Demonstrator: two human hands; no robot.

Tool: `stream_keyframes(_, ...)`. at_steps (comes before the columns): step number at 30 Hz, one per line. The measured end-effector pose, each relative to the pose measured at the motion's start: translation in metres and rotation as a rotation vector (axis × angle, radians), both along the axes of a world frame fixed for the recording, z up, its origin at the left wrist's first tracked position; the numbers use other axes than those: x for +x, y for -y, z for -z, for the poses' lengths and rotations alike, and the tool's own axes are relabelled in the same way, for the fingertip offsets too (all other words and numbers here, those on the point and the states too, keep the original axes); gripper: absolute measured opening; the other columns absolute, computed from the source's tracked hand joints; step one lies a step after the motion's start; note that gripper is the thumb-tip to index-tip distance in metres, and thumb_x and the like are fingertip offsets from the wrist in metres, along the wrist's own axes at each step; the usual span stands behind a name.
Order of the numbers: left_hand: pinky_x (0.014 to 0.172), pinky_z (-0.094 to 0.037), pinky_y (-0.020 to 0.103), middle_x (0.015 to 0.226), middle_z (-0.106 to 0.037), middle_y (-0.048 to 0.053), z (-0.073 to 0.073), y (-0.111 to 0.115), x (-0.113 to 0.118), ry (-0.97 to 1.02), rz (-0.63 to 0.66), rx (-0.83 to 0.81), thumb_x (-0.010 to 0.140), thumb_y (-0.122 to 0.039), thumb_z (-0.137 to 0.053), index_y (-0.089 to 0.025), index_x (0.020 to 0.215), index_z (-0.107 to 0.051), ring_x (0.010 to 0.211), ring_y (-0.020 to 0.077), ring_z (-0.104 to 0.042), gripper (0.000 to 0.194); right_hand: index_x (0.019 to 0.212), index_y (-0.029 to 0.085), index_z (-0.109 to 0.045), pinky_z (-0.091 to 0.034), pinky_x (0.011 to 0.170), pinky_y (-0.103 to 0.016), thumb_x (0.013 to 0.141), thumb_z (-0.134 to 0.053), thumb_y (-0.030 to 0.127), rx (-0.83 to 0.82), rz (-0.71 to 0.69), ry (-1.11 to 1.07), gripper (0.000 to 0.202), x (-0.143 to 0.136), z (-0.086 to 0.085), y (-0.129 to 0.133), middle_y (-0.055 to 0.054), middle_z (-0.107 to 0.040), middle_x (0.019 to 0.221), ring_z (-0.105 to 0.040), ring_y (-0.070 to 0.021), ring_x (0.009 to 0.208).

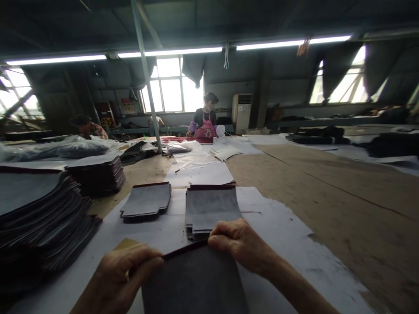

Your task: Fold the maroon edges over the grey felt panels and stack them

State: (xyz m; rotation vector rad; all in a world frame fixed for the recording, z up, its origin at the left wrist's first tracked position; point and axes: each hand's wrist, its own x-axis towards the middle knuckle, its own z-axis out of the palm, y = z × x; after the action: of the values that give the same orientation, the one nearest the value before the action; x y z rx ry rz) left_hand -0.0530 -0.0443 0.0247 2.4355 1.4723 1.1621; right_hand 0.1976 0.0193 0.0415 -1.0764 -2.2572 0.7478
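Note:
Between my two hands hangs a grey fabric panel [194, 283] with a dark red folded strip along its top edge. My left hand [127, 272] pinches the top left corner between thumb and fingers. The top right corner is pinched by my right hand [234, 240]. Just beyond the panel lies a small stack of similar grey panels [211, 205], also edged in dark red. To its left sits another low stack of grey panels [145, 200] with a notched corner. A yellowish piece [126, 243] shows partly behind my left hand.
A tall stack of dark-backed panels [39, 218] rises at the left, with a second stack [98, 174] behind it. White paper [278, 226] covers part of the brown table [327, 183]. A metal pole [147, 78] stands beyond. A co-worker [204, 120] in a pink apron is across the table.

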Motion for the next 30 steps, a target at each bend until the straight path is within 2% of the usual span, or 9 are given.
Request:
stream_keyframes(5, 0.044, -0.039, 0.018, 0.052, -0.053, -0.001, -0.036, -0.033, 0.013, 0.281, 0.082, -0.382, 0.077, -0.046, -0.056, -0.02, 0.071, -0.068, 0.049, 0.01, -0.047, 0.029, 0.07, 0.016, -0.06, -0.029, 0.046, -0.018, 0.074, -0.054, 0.038, -0.209, 0.129, -0.255, 0.023, 0.025, -0.031, -0.001, 0.004, -0.046, 0.056, -0.037, -0.0075, 0.051)
stream_keyframes(8, 0.045, -0.037, 0.019, 0.052, -0.054, -0.001, -0.055, -0.075, 0.025, 0.228, 0.111, -0.295, 0.077, -0.041, -0.054, -0.017, 0.073, -0.069, 0.049, 0.0103, -0.046, 0.028, 0.072, 0.018, -0.061, -0.036, 0.053, -0.019, 0.076, -0.051, 0.04, -0.042, 0.222, -0.208, 0.024, 0.035, -0.045, -0.028, 0.002, -0.053, 0.063, -0.046, -0.0098, 0.058)
stream_keyframes(10, 0.052, -0.04, 0.021, 0.058, -0.059, 0.0, -0.059, -0.108, 0.035, 0.128, 0.055, -0.174, 0.076, -0.033, -0.053, -0.018, 0.076, -0.069, 0.054, 0.0121, -0.05, 0.022, 0.075, 0.018, -0.062, -0.037, 0.058, -0.021, 0.078, -0.049, 0.036, 0.082, 0.318, -0.162, 0.023, 0.035, -0.044, -0.055, 0.0, -0.057, 0.067, -0.05, -0.012, 0.063)
stream_keyframes(15, 0.077, -0.04, 0.03, 0.079, -0.065, 0.002, -0.034, -0.167, 0.058, 0.088, -0.1, -0.027, 0.073, -0.02, -0.052, -0.021, 0.08, -0.07, 0.076, 0.0173, -0.055, 0.019, 0.079, 0.017, -0.063, -0.036, 0.068, -0.029, 0.08, -0.048, 0.026, 0.28, 0.537, -0.059, 0.017, 0.026, -0.01, -0.11, -0.005, -0.061, 0.071, -0.055, -0.0183, 0.071)
stream_keyframes(18, 0.079, -0.04, 0.03, 0.085, -0.062, 0.003, -0.013, -0.176, 0.063, 0.128, -0.188, -0.009, 0.073, -0.02, -0.051, -0.022, 0.085, -0.069, 0.079, 0.0176, -0.054, 0.021, 0.086, 0.017, -0.061, -0.037, 0.073, -0.032, 0.081, -0.047, 0.025, 0.34, 0.616, -0.025, 0.017, 0.021, 0.011, -0.117, -0.008, -0.062, 0.078, -0.056, -0.0215, 0.08)
stream_keyframes(21, 0.077, -0.041, 0.03, 0.098, -0.058, 0.005, -0.001, -0.174, 0.059, 0.225, -0.298, -0.034, 0.073, -0.024, -0.051, -0.018, 0.102, -0.062, 0.081, 0.0173, -0.054, 0.032, 0.1, 0.016, -0.055, -0.036, 0.083, -0.033, 0.078, -0.054, 0.028, 0.365, 0.695, -0.053, 0.025, 0.021, 0.019, -0.114, -0.01, -0.058, 0.102, -0.052, -0.0229, 0.098)
stream_keyframes(23, 0.076, -0.042, 0.03, 0.106, -0.055, 0.009, 0.004, -0.169, 0.054, 0.293, -0.37, -0.1, 0.073, -0.028, -0.053, -0.013, 0.115, -0.053, 0.085, 0.0183, -0.054, 0.045, 0.107, 0.014, -0.051, -0.037, 0.084, -0.036, 0.075, -0.059, 0.035, 0.308, 0.762, -0.083, 0.039, 0.026, 0.019, -0.112, -0.012, -0.054, 0.109, -0.05, -0.0246, 0.101)
stream_keyframes(25, 0.072, -0.043, 0.031, 0.104, -0.057, 0.012, 0.01, -0.163, 0.049, 0.338, -0.407, -0.231, 0.073, -0.034, -0.055, -0.009, 0.117, -0.05, 0.083, 0.0193, -0.055, 0.051, 0.102, 0.011, -0.052, -0.041, 0.077, -0.039, 0.069, -0.063, 0.045, 0.169, 0.809, -0.099, 0.048, 0.034, 0.02, -0.111, -0.015, -0.057, 0.099, -0.054, -0.0271, 0.091)
stream_keyframes(30, 0.055, -0.038, 0.026, 0.066, -0.059, 0.004, 0.021, -0.144, 0.054, 0.346, -0.392, -0.56, 0.064, -0.039, -0.065, -0.011, 0.076, -0.064, 0.061, 0.0154, -0.054, 0.031, 0.065, 0.015, -0.057, -0.041, 0.049, -0.035, 0.054, -0.074, 0.049, -0.164, 0.665, -0.16, 0.04, 0.05, 0.033, -0.116, -0.009, -0.056, 0.06, -0.055, -0.0233, 0.056)
